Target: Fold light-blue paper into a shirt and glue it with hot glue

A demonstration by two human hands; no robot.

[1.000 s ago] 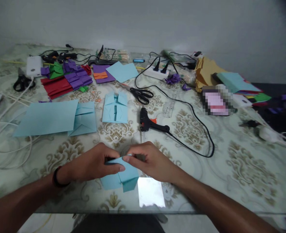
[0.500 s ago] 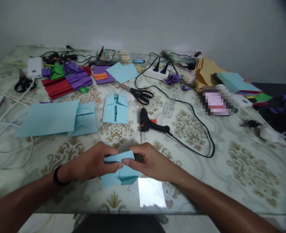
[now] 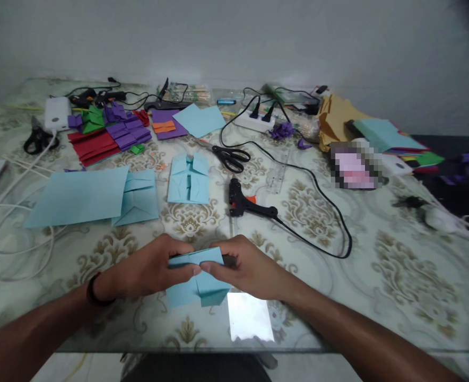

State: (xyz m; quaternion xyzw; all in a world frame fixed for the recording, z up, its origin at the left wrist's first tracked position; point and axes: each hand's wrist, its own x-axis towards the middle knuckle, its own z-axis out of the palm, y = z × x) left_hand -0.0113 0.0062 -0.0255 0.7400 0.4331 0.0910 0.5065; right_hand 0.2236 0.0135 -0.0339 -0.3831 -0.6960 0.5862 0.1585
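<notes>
A folded light-blue paper is held between both hands near the table's front edge. My left hand pinches its left side, thumb in front and fingers behind. From the right, my right hand grips the same paper, its thumb tip almost meeting the left one. The upper part of the paper is folded into a band, while two flaps hang below. Farther back lie a folded blue paper piece and a black glue gun. To the left, a blue sheet partly covers another folded blue piece.
Black-handled scissors and a clear ruler lie behind the glue gun, whose cord loops right. Red folded paper, purple folded paper and a white power strip are at the back. White cables coil at left.
Both hands keep their grip on the blue paper, whose folded band has shifted very slightly. The whole view has moved a little; the things on the table stay in place.
</notes>
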